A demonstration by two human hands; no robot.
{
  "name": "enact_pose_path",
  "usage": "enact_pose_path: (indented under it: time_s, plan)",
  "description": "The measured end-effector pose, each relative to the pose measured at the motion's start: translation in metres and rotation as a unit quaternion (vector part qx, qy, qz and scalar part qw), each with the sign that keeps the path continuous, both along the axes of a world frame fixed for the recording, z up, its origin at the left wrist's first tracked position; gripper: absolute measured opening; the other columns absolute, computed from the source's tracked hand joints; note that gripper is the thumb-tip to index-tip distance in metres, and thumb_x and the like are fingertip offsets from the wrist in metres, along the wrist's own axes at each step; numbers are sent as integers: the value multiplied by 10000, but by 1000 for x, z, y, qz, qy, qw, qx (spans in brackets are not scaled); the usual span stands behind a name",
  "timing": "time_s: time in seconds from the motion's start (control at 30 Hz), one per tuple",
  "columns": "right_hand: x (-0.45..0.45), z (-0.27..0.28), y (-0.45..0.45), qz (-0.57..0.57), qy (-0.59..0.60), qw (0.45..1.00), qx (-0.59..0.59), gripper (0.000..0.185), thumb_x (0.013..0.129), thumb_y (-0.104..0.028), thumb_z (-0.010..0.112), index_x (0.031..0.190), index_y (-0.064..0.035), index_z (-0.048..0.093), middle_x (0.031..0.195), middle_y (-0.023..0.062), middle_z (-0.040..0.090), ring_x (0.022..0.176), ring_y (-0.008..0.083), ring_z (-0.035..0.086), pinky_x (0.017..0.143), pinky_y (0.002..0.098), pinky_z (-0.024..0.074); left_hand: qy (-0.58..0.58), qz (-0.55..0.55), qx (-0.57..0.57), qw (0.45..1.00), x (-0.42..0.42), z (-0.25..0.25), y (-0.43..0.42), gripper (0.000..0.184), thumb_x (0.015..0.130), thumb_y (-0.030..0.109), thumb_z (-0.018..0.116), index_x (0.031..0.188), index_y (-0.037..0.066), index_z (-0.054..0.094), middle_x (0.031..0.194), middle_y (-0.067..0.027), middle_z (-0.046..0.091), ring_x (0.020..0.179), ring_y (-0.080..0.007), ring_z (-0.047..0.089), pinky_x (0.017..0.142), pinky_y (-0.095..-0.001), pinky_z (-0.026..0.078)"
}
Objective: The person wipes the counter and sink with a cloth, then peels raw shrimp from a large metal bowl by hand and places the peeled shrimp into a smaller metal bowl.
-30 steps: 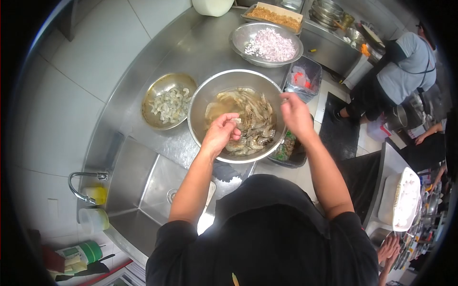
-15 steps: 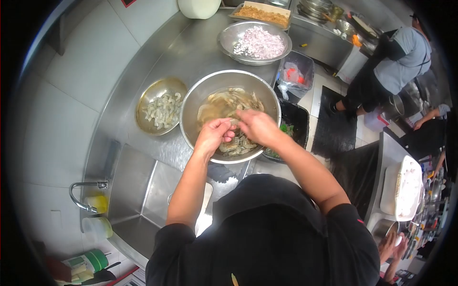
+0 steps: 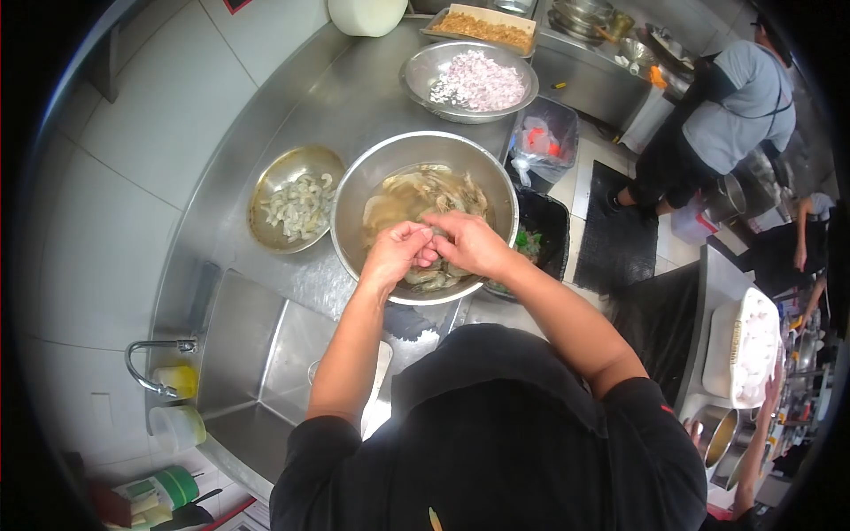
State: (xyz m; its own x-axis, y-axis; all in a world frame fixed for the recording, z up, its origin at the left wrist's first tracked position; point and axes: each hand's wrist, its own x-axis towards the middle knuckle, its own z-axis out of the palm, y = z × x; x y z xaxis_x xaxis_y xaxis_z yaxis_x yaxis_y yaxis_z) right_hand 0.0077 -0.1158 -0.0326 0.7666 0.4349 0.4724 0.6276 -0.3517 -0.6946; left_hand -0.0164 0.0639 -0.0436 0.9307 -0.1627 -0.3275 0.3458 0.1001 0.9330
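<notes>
My left hand [image 3: 398,252] and my right hand [image 3: 474,243] meet over a large steel bowl [image 3: 354,168]. Both have their fingers closed in a pinch around a grey shrimp [image 3: 436,232], which the fingertips mostly cover. Below them in the bowl, unpeeled shrimp [image 3: 469,195] lie in cloudy brownish water. To the left, a smaller metal bowl [image 3: 266,199] contains peeled, pale shrimp [image 3: 299,208], and its right side is close against the large bowl.
Behind stand a bowl [image 3: 416,88] of chopped pinkish onion and a tray [image 3: 482,28] of brown bits. Right of the large bowl are a black bin [image 3: 553,230] and a grey bin [image 3: 558,133]. A sink [image 3: 239,354] with a faucet [image 3: 159,345] lies front left. Co-workers [image 3: 739,106] are at right.
My right hand has come closer to my left, their fingertips now together at the shrimp. At the far right, a co-worker's hands have moved away from the lower pot, one now reaching by the white tub.
</notes>
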Motion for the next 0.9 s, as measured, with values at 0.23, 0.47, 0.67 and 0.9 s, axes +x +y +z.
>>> enact_pose_path:
  time_s: [0.23,0.47,0.67,0.9]
  plan:
    - [0,2,-1,-20,253,967,26,203,902,-66,576,1057,30,664,822,160,697,752,260,704,682,347,553,-32,-15,16,999,-4,2,-2,165,975,142,571,1030,0,635,840,-48,662,714,-104,609,671,-235,514]
    - [-4,-6,-3,-33,441,866,234,198,913,-83,585,1027,61,660,814,130,688,747,184,696,660,317,547,-74,1,36,997,-4,-1,-5,165,969,174,587,982,15,629,823,-32,642,715,-96,599,672,-239,510]
    - [-6,-4,-4,-30,28,998,-44,176,796,-104,643,937,-11,695,845,218,664,761,405,650,701,441,536,-48,0,59,997,-4,1,-3,183,946,217,627,948,35,637,795,-16,635,687,-87,589,652,-229,500]
    - [-2,0,-5,-37,441,884,152,144,928,-110,583,950,-1,674,782,105,675,658,153,661,593,300,537,-62,-8,23,998,-5,3,-3,174,962,217,610,960,44,634,808,-12,640,711,-86,598,673,-224,500]
